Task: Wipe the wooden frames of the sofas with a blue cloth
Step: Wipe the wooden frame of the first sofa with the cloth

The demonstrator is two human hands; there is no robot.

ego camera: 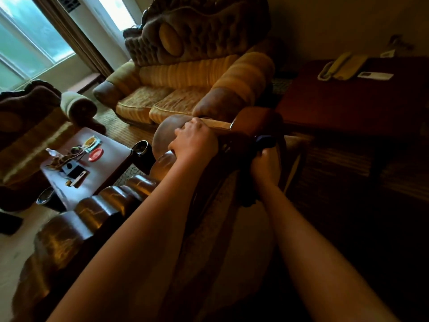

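Observation:
I lean over the carved, glossy wooden frame (97,205) along the back of the nearest sofa. My left hand (195,142) grips the sofa's rounded arm end (167,129), fingers curled over its top. To the right, my right hand (264,163) is closed on a dark blue cloth (265,140), pressed against the dark wood at the arm's outer side. Most of the cloth is hidden in shadow. A second sofa (185,84) with a carved wooden crest stands beyond, by the window.
A low coffee table (104,168) at left carries a bottle, a red dish, packets and small items. A third sofa (30,126) sits at far left. A dark red cabinet (348,101) with a telephone (341,66) stands at right, close to the sofa arm.

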